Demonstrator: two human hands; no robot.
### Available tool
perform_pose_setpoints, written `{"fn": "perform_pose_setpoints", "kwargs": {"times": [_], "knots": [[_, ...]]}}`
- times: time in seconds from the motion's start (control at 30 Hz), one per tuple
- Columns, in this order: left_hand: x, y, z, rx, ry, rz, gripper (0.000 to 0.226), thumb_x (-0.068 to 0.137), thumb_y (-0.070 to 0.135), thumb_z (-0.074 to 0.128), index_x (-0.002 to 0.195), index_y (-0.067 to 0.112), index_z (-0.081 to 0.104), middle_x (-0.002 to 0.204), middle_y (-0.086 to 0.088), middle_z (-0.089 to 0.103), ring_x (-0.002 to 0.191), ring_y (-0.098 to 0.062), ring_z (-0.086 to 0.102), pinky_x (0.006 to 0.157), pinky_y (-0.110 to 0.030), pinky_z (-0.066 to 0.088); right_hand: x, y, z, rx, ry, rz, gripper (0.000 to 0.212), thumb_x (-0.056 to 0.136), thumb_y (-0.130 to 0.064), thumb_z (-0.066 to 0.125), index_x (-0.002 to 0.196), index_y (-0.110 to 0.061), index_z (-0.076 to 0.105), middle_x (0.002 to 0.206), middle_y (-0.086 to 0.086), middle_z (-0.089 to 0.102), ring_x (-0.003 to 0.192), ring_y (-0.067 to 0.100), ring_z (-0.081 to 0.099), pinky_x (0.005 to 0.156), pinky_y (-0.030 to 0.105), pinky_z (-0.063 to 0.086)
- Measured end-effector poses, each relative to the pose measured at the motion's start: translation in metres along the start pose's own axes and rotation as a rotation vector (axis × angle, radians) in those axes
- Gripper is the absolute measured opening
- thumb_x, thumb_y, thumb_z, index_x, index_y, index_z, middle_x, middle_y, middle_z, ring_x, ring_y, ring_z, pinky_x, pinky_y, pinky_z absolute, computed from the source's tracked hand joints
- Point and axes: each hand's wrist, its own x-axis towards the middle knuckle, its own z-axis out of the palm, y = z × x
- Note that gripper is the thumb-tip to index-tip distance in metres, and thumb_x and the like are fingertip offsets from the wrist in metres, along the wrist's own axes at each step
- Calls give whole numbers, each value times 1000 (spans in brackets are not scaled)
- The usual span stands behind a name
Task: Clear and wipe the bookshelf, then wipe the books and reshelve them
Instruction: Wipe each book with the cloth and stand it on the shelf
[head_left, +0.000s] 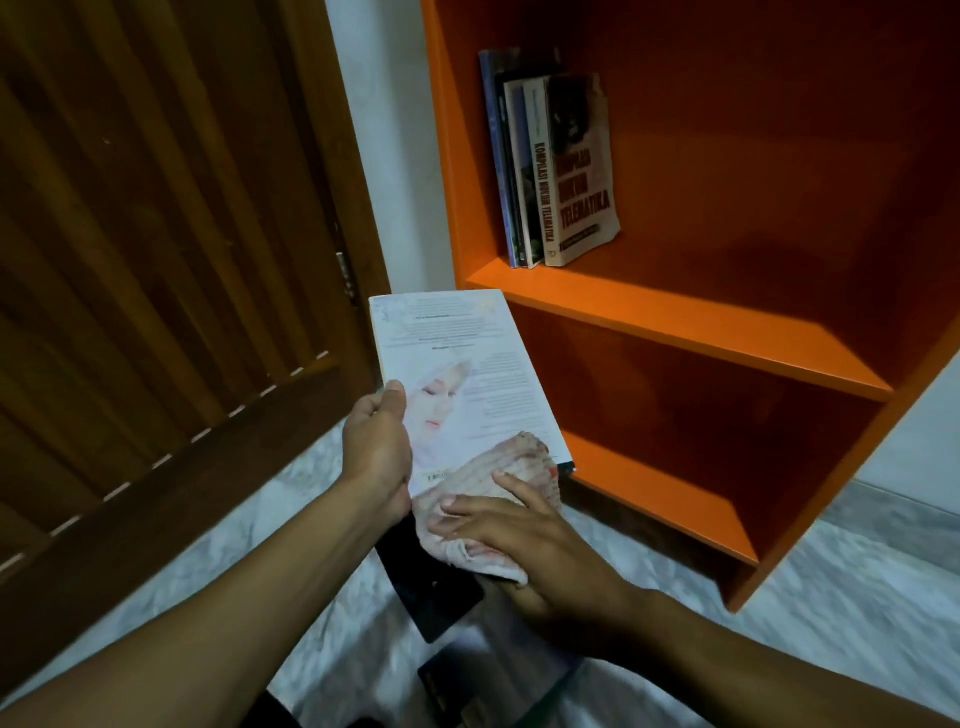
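Between both hands (376, 447), book (457, 364) (cloth-pressed)

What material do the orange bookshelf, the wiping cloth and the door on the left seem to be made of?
Orange bookshelf: probably painted or laminated board; flat, even colour with a slight sheen and no visible grain.
Wiping cloth: soft woven or knitted fabric, pale and matte; it shows ribbed texture and folds under the right hand.
Door: likely wood, dark brown, with a low sheen; vertical slats are visible.

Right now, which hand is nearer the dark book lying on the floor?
Right. The right hand presses the cloth on the white book almost directly above the dark book. The left hand grips the white book's left edge, higher up.
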Motion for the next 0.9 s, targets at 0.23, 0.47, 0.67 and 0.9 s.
{"fn": "perform_pose_setpoints", "kwargs": {"times": [0.23, 0.47, 0.67, 0.9], "knots": [[1, 12, -15, -51, -14, -16, 29, 104, 40, 42, 120, 21, 59, 108, -1, 75, 94, -27, 74, 73, -40, 61, -10, 32, -26, 67, 81, 527, 21, 93, -22, 40, 92, -34, 57, 82, -17, 63, 78, 3, 55, 74, 25, 40], [-1, 8, -15, 29, -159, 30, 34, 103, 43, 42, 123, 23, 61, 109, 0, 76, 95, -30, 74, 94, -60, 51, 15, 21, -63, 1185, 484, 1060, 36, 106, -31, 42, 111, -3, 64, 103, 21, 74, 98, 35, 71, 92, 52, 55], [-5, -5, -4, 144, -169, 31, 33, 103, 44, 41, 118, 24, 62, 108, 0, 76, 88, -28, 76, 71, -38, 54, 22, -4, -68, 1223, 405, 797, 29, 98, -19, 57, 126, -10, 56, 124, 11, 69, 114, 29, 66, 101, 49, 50], [-23, -2, 14, 695, -33, 658, 59, 100, 36, 51, 152, 34, 23, 151, 13, 27, 135, -9, 35, 103, -26, 30, 24, -3, -55, 841, 452, 803, 23, 94, -9, 63, 115, -19, 61, 109, 1, 74, 96, 18, 72, 72, 28, 57]]}}
